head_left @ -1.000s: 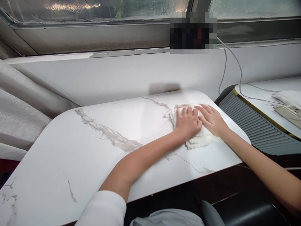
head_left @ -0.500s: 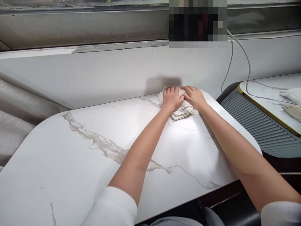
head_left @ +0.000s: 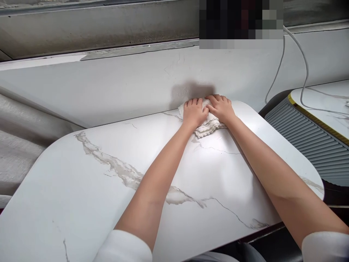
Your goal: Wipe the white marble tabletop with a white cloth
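Note:
A folded white cloth (head_left: 209,127) lies at the far edge of a white marble-patterned table (head_left: 89,182), close to the wall. My left hand (head_left: 194,112) presses flat on the cloth's left part, fingers together and pointing away from me. My right hand (head_left: 220,107) lies flat on the right part, beside the left and touching it. Both arms stretch out across the tabletop. Most of the cloth is hidden under the two hands.
A white wall (head_left: 109,83) and a grey window frame (head_left: 95,32) rise behind the table. To the right stands a second table with a gold rim (head_left: 313,116) and a grey ribbed side (head_left: 308,145). A white cable (head_left: 302,69) hangs down onto it. Grey upholstery (head_left: 24,142) sits at left.
Both hands pushed the cloth away from me, from the table's right middle to its far edge by the wall. Over the last half second they barely moved.

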### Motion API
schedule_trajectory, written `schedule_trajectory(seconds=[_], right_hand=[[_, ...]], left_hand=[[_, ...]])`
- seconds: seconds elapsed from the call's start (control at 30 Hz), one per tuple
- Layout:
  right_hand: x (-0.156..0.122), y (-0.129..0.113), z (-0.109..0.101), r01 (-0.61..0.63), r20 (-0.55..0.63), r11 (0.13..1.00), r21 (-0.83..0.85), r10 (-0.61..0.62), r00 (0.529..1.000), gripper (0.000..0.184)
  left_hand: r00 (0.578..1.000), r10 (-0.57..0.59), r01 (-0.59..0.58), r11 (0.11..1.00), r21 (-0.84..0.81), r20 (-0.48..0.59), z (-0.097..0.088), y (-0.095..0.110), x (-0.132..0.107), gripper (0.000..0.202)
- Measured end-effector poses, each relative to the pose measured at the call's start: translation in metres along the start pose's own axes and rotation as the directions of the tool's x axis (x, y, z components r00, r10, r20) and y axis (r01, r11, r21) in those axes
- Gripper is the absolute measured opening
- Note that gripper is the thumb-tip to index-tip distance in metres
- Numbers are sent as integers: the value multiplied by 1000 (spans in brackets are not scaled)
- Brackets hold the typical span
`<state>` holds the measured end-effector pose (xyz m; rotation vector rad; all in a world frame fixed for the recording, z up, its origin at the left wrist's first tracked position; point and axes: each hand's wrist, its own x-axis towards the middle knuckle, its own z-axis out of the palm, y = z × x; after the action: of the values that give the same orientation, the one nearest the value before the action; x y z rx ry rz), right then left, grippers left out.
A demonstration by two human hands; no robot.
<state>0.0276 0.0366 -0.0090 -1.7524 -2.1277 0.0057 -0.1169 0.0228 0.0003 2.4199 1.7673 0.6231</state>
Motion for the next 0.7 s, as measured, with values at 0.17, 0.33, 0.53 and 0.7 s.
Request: schedule_trajectory(seconds=[0.17,0.33,0.53,0.7], right_hand=[[-2,-24,2,17,37,1000,-17,-16,999,51],[-12,-36,-3,15,80,1000,-25,-13,997,52],[-47,-30,-13,101,89,995,-17,-99,991,51],[-106,-23,-26,147,52,985,-90,-143,988,51]], left_hand=[[999,-39,40,999,30,-12,-10,-14,-13,39],[998,-59,60,996,69,-14,-15,-13,-26,41],[998,-54,57,993,107,-29,-16,7,-59,47],[999,41,-39,993,110,-20,-21,30,-107,47]])
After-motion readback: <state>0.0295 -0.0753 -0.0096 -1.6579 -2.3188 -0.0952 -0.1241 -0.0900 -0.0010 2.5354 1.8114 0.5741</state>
